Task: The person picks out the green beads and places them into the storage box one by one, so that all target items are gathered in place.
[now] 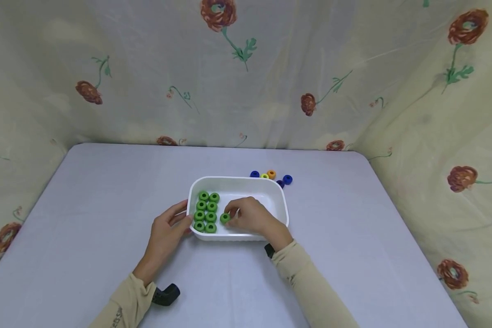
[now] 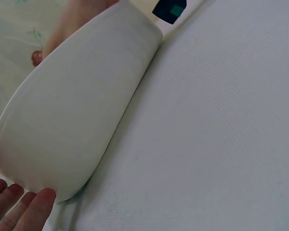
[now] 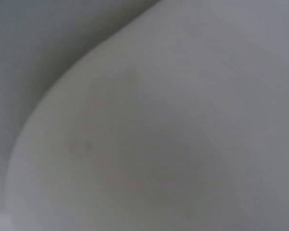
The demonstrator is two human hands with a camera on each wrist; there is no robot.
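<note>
A white rectangular tray [image 1: 252,237] lies on the table, with several green beads [image 1: 211,217] in two columns at its left end. My right hand [image 1: 250,216] reaches into it and pinches another green bead [image 1: 224,218], just right of those columns. At the tray's left end, my left hand [image 1: 168,232] rests against the rim and outer wall. Its fingers [image 2: 41,207] look fairly straight against the wall in the left wrist view. The right wrist view holds only a blurred, pale curved surface [image 3: 159,144]; neither hand nor bead shows there.
Behind the tray's back right corner lie loose beads: an orange one [image 1: 271,174], a yellow one [image 1: 264,176] and several blue ones [image 1: 287,179]. A white cloth covers the table [image 1: 106,182]. Flowered curtains [image 1: 266,68] hang along the back and sides.
</note>
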